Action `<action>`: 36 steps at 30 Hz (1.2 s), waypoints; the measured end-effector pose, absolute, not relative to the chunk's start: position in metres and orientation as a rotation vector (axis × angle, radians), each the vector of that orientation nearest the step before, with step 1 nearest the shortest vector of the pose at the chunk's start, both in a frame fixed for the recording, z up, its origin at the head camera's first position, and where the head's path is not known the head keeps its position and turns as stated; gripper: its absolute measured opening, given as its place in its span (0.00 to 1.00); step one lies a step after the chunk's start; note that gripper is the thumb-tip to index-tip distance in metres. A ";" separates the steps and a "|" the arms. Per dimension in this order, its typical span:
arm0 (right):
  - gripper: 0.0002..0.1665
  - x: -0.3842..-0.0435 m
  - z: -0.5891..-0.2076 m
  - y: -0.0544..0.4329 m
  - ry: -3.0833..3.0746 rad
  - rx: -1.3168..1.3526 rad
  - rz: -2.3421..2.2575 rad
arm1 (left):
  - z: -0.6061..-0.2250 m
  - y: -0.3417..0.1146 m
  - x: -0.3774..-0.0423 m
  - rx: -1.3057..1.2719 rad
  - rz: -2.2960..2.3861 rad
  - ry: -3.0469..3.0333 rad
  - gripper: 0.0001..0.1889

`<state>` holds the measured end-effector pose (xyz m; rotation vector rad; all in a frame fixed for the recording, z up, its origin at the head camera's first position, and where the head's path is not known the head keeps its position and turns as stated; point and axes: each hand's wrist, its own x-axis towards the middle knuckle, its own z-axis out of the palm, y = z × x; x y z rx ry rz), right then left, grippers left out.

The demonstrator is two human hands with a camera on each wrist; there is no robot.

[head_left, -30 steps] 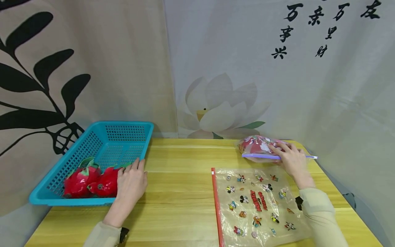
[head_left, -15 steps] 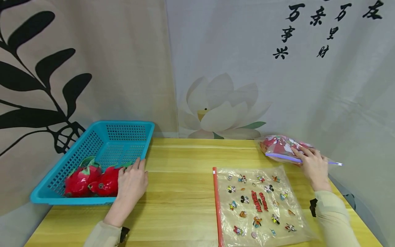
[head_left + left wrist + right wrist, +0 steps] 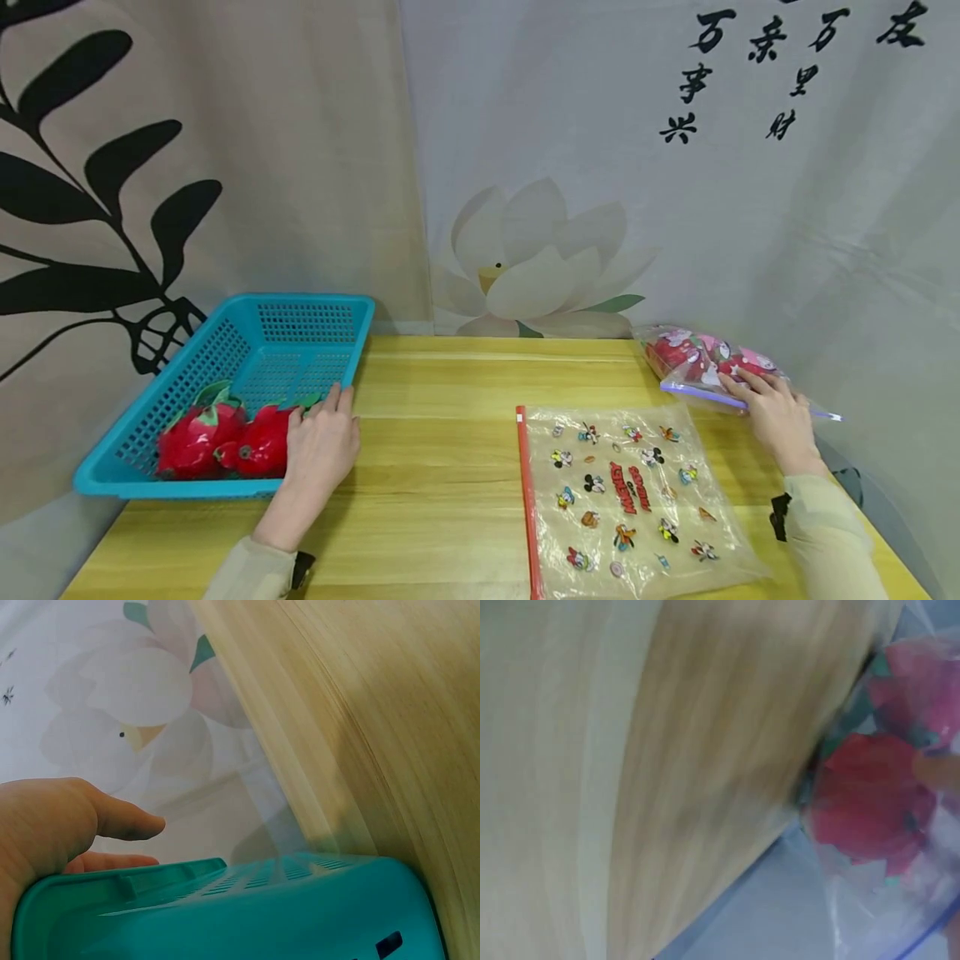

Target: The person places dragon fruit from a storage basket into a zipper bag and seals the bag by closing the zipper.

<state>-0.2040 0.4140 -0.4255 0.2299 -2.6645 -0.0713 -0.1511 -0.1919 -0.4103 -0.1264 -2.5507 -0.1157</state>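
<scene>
My left hand (image 3: 322,433) rests on the right rim of a blue plastic basket (image 3: 258,321), fingers over its edge. In the left wrist view the thumb (image 3: 131,819) lies straight, just above the rim. Two shiny red fruits with green leaves, like pomegranates (image 3: 197,442), sit in the basket's near end. My right hand (image 3: 776,417) holds a clear zip bag (image 3: 693,354) with a purple slider strip, fingers spread over its top. Red fruit-like pieces (image 3: 866,799) show through the plastic. The bag overlaps the table's back right corner.
A flat, clear zip bag (image 3: 630,500) with cartoon prints and a red strip lies on the wooden table (image 3: 442,467). A printed curtain (image 3: 525,142) hangs behind the table. The table's right edge runs beneath my right arm.
My right hand has moved to the right with the purple-strip bag, from the back of the table to its right corner. The bag has turned slightly. My left hand stays on the basket rim.
</scene>
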 end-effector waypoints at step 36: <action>0.40 -0.139 -0.438 0.147 -3.094 0.438 0.174 | -0.413 -0.194 -0.151 -0.122 -0.096 -2.578 0.25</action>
